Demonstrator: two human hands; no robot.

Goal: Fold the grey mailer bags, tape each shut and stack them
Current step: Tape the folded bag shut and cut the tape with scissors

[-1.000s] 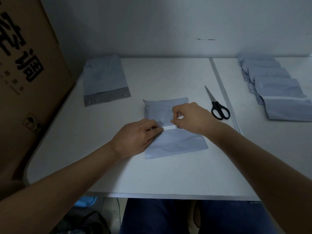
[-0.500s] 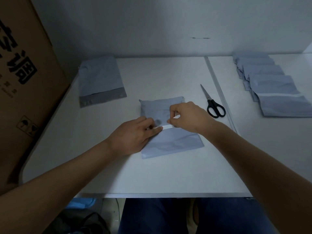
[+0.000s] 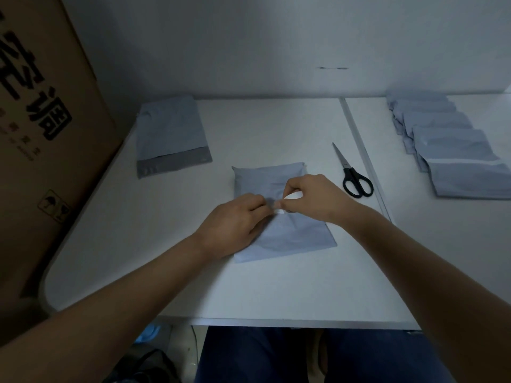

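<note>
at the far left a tall brown cardboard carton printed with black characters leans by the table edge, matte and stiff. just right of it, on the white table, lies an unfolded grey mailer bag, flat, smooth plastic film with a darker grey flap band toward the person, likely parked there as the next one to work. in the middle sits the folded mailer bag, a soft, slightly puffy rectangle with light creases, its flap turned over so the seam runs across it. the left hand rests on the bag's left half, fingers curled down with the tips pinning the near end of a short white tape strip against the fold; this seems meant to stop the flap from springing open. the right hand pinches the strip's other end between thumb and forefinger, the remaining fingers tucked; whether that end is already stuck down cannot be told in this dim view. to the right, black-handled scissors lie with blades pointing away, within reach for cutting tape. at the far right, a row of finished mailer bags overlaps like shingles, the nearest showing a pale tape line.
</note>
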